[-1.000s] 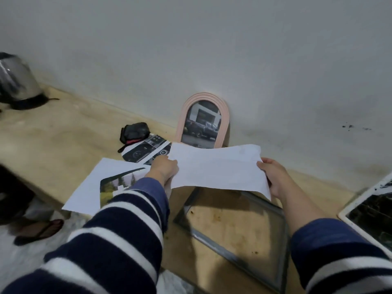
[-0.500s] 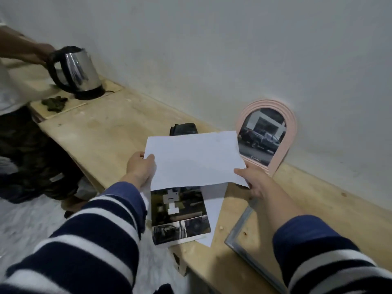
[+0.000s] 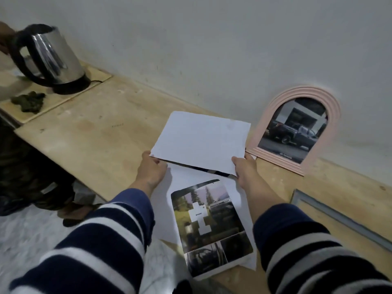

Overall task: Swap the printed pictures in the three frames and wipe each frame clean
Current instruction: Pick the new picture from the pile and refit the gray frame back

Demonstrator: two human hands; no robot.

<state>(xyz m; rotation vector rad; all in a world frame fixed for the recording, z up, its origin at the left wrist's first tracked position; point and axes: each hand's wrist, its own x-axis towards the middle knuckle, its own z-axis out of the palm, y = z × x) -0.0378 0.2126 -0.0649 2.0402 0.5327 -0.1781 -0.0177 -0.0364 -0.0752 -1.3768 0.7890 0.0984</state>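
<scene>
Bench point(image 3: 89, 143): pale wood, against grey wall point(image 3: 212, 49).
Far-left corner: steel kettle point(image 3: 53, 58).
Hands: left hand point(image 3: 151, 169), right hand point(image 3: 246, 169) each pinch white sheet point(image 3: 201, 141).

Grey frame point(image 3: 339, 217) cut by right edge; kettle point(image 3: 51, 56) blurred; held sheet point(image 3: 201, 141) hides prints beneath.

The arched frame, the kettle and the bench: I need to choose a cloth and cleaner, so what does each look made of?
Arched frame: probably moulded plastic or painted wood, matt pink, with ribbed bands; a glossy pane reflects light.
Kettle: brushed stainless steel body with bright streaks, with a black, likely plastic, handle and base.
Bench: pale plywood or laminated board, matt, with faint grain and stains.
</scene>
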